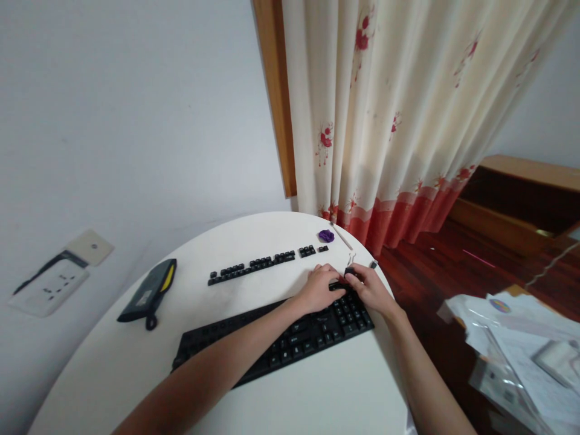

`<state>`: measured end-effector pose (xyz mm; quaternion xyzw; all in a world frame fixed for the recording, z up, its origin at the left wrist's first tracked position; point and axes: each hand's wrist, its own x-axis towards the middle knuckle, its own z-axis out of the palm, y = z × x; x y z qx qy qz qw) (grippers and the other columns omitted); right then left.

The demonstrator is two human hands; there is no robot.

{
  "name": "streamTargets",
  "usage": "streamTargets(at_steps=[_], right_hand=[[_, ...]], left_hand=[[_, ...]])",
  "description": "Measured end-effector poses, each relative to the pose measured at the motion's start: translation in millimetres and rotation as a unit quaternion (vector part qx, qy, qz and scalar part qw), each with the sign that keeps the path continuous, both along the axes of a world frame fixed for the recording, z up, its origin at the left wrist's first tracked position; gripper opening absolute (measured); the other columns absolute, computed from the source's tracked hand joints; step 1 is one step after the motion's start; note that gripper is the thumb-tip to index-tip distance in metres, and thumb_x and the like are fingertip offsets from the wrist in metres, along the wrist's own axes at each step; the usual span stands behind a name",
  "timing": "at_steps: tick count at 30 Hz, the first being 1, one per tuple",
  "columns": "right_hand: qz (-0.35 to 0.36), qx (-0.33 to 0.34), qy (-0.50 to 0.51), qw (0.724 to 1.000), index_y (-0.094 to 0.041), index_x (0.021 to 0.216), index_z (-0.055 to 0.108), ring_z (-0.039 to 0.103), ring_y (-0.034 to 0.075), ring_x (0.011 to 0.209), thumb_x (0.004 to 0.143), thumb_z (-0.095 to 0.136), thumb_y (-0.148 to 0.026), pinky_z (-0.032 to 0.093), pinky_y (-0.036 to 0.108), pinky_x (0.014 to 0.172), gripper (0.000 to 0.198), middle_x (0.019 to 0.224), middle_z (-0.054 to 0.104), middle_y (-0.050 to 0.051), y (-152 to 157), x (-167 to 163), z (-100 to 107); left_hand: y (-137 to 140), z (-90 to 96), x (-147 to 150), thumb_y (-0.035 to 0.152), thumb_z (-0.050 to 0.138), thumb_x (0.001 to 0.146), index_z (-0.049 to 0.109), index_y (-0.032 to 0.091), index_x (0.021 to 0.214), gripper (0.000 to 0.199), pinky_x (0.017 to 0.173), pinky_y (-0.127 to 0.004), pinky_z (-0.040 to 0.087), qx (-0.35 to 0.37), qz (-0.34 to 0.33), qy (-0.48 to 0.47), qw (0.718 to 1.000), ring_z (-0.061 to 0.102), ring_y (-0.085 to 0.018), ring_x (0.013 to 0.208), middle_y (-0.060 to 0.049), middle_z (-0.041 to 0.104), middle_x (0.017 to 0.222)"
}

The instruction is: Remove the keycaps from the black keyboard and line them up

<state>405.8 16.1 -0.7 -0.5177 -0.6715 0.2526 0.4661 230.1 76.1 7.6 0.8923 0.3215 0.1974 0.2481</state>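
A black keyboard (312, 329) lies slantwise on the white round table (299, 399), and bare patches show near its far right corner. My left hand (319, 289) is closed on that far edge, thumb over the keys and fingers bent beyond it. Just right of it, my right hand (369, 289) pinches a small black keycap puller (349, 272) whose thin wire loops point away from me. My fingers partly hide it, so I cannot tell whether a keycap is in it. Loose black keycaps (254, 267) stand in rows behind the keyboard.
Behind the keycaps lie a purple crumpled lump (326, 236) and a thin pale brush (341, 236). A dark handheld device with a yellow patch (149, 290) rests at the left, near the wall socket (57, 287). Papers and plastic bags (521, 350) are piled at the right.
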Motion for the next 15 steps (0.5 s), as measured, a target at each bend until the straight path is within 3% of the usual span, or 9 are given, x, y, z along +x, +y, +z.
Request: streamTargets(at_steps=[7, 15], right_hand=[[0.019, 0.019, -0.054, 0.998, -0.019, 0.075, 0.056, 0.053, 0.018, 0.070, 0.092, 0.051, -0.025, 0.041, 0.029, 0.067, 0.019, 0.073, 0.058, 0.002, -11.2, -0.3, -0.7], [-0.083, 0.006, -0.103, 0.991, -0.020, 0.076, 0.057, 0.055, 0.019, 0.068, 0.096, 0.045, -0.029, 0.041, 0.029, 0.065, 0.026, 0.072, 0.062, 0.003, -5.6, -7.9, -11.6]], left_hand=[[-4.7, -11.2, 5.3, 0.028, 0.077, 0.072, 0.068, 0.019, 0.090, 0.022, 0.091, -0.038, 0.043, -0.003, 0.008, -0.043, 0.999, 0.055, -0.024, 0.098, -0.003, 0.062, 0.099], [-5.1, -16.0, 5.5, 0.021, 0.074, 0.075, 0.068, 0.020, 0.083, 0.009, 0.098, -0.037, 0.042, -0.022, -0.017, -0.096, 0.995, 0.055, -0.022, 0.104, -0.003, 0.061, 0.105]])
